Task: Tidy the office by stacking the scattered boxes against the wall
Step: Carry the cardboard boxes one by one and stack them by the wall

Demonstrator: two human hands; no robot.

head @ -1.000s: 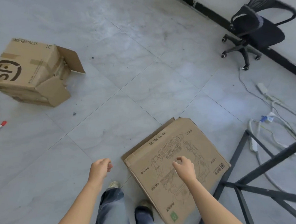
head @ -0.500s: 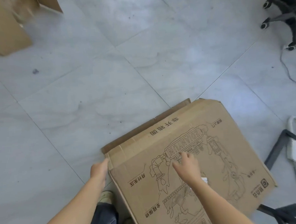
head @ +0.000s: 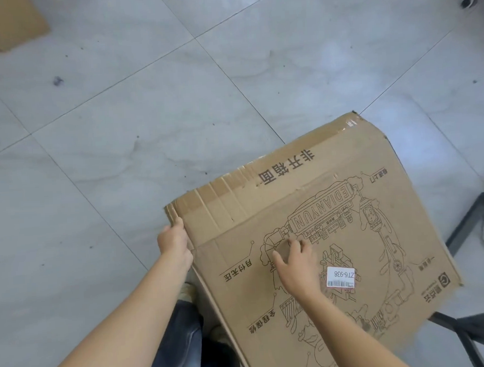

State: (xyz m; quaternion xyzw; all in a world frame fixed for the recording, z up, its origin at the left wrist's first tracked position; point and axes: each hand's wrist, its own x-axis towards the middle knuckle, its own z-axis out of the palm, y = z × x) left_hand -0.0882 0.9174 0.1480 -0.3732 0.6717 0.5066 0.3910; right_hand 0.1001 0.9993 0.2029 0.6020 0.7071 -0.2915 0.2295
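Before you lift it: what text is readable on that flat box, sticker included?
"EDIANYUN": banner in the drawing on the cardboard box, upside down to the camera
"非开箱面": far flap
"月付无压": upper caption
"全程保修": lower caption
"ZT6-938": white sticker, with a barcode
Right-hand captions and logo lettering: too blurred to read

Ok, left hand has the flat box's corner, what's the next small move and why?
Probably shift the right hand from the printed face to the right edge and take a grip. The left hand holds the flattened box at its left corner, but the right only rests on top, so one side has no hold for lifting.
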